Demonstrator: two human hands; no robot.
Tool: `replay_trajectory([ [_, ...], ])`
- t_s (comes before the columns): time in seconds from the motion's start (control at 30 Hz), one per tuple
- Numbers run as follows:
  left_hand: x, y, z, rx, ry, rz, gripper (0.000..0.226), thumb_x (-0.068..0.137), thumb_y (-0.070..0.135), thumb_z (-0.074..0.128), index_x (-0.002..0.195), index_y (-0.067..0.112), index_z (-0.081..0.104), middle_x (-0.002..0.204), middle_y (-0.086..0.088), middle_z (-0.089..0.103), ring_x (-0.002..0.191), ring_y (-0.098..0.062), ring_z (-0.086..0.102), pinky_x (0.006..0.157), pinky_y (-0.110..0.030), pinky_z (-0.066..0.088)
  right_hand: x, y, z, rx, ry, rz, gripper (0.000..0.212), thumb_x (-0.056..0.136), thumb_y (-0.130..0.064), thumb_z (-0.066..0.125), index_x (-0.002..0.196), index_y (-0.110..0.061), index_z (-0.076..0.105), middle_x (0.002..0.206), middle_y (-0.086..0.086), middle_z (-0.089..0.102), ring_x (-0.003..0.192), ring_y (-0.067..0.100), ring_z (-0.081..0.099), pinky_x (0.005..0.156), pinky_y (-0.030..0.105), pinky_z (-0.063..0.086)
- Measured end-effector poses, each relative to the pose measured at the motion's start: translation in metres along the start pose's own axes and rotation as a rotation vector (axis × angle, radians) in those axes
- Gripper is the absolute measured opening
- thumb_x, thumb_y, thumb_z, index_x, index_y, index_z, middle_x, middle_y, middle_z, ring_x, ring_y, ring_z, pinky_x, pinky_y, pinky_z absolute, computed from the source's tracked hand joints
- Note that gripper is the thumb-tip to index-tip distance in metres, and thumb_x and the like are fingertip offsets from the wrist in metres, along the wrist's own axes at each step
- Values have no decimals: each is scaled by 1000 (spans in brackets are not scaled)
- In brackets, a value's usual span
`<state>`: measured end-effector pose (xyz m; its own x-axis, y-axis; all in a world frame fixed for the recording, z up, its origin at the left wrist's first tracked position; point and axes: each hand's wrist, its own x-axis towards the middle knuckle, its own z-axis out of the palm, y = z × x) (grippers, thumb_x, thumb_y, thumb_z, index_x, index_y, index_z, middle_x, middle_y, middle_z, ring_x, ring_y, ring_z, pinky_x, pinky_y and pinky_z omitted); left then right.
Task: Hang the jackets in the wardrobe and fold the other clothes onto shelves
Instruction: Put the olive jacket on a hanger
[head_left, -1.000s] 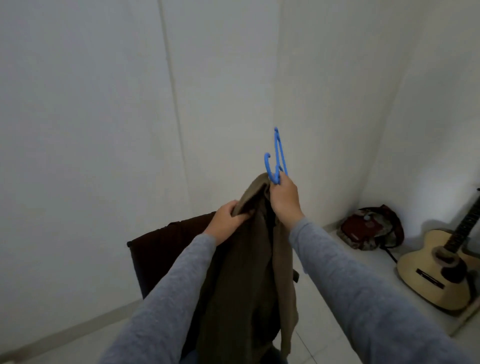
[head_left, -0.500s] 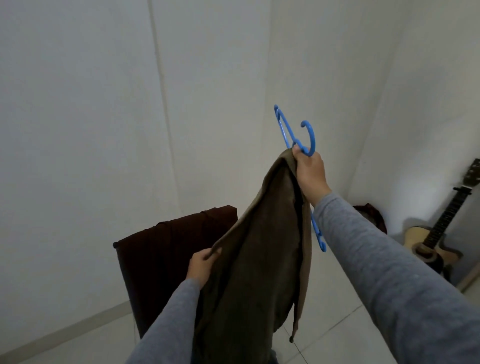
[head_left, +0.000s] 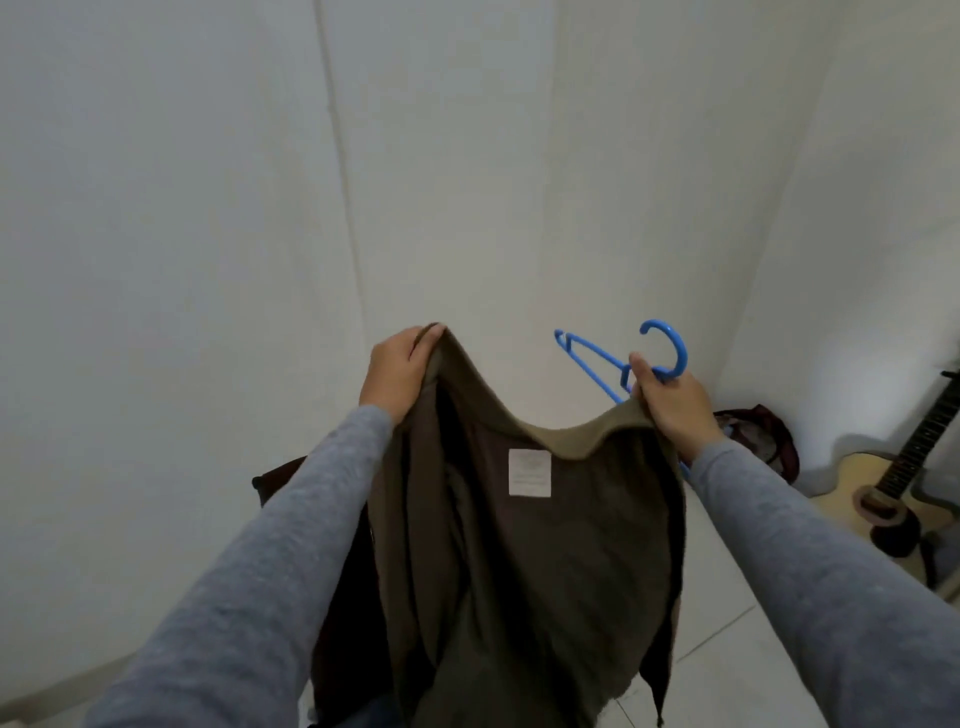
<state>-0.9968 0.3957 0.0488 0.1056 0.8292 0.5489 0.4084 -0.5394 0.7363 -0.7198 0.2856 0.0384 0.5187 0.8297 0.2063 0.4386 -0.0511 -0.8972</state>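
Jacket (head_left: 530, 545), olive-brown, hangs in mid-air in front of the person, spread open between both raised hands with its lining and a pale sewn-in label (head_left: 529, 473) turned toward the camera. In the head view, the only one given, the left hand (head_left: 399, 371) is clamped on the left shoulder edge of the garment, held a little higher, and the right hand (head_left: 675, 402) is closed on the right shoulder edge and, in the same grip, on the neck of a blue plastic hanger (head_left: 618, 364). The collar line sags in a shallow curve between the two grips, so the jacket's shoulder line runs left to right across the scene, while its body drops straight down toward the floor. The hanger lies wholly at the right end of that line: its hook curls up just above the right hand's fingers, one arm slants up and to the left on the far side of the collar, and the other is mostly hidden behind the right wrist and the cloth. I judge that the coming move turns on this: the hanger's arm must swing left and down into the open neck, and the right hand, already carrying it, is the one placed to do so while the left keeps the shoulder open. A dark cloth-draped piece of furniture (head_left: 283, 480) stands behind the jacket; a bag (head_left: 761, 441) and a guitar (head_left: 883, 504) rest on the floor to the far right. No wardrobe is in view.
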Motion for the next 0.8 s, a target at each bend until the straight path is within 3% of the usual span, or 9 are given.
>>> replay_trajectory([
  [0.13,17,23,4,162,-36,61,38,96,38,47,71,11,57,72,-9,60,74,-23,54,70,-28,37,-9,2,9,-90,-10,-43,49,90,-54,49,68,-13,66,61,2,57,60,18,55,62,32,47],
  [0.3,10,12,33,364,-144,-19,41,96,43,43,81,10,64,88,-13,66,85,-29,59,76,-34,45,-25,-6,30,126,-50,-144,32,89,-32,62,75,-4,70,58,-3,53,58,9,50,55,19,38],
  [0.47,-3,-14,32,190,-1,-246,42,97,38,43,79,5,61,80,-11,62,78,-27,57,68,-29,38,-29,-4,33,423,40,-37,32,89,-32,62,73,-5,69,52,-4,38,50,10,34,48,21,32],
  [0.53,-3,-15,31,136,2,-265,45,97,39,43,79,2,61,77,-10,61,73,-24,56,69,-32,44,-30,-4,36,553,48,10,32,89,-31,61,71,-6,67,47,-7,35,46,8,30,44,19,30],
  [0.63,-4,-8,31,71,-11,-260,42,97,37,45,74,4,58,69,-4,55,64,-15,49,64,-26,41,-36,-7,46,710,31,62,32,90,-31,59,67,-10,64,44,-9,33,40,5,26,40,16,27],
  [0.8,1,-11,15,-91,83,-294,37,97,26,48,63,12,49,63,1,46,60,-12,41,55,-22,36,-48,3,57,657,-64,49,31,90,-29,59,70,-7,65,46,-6,32,41,5,26,40,15,26],
])
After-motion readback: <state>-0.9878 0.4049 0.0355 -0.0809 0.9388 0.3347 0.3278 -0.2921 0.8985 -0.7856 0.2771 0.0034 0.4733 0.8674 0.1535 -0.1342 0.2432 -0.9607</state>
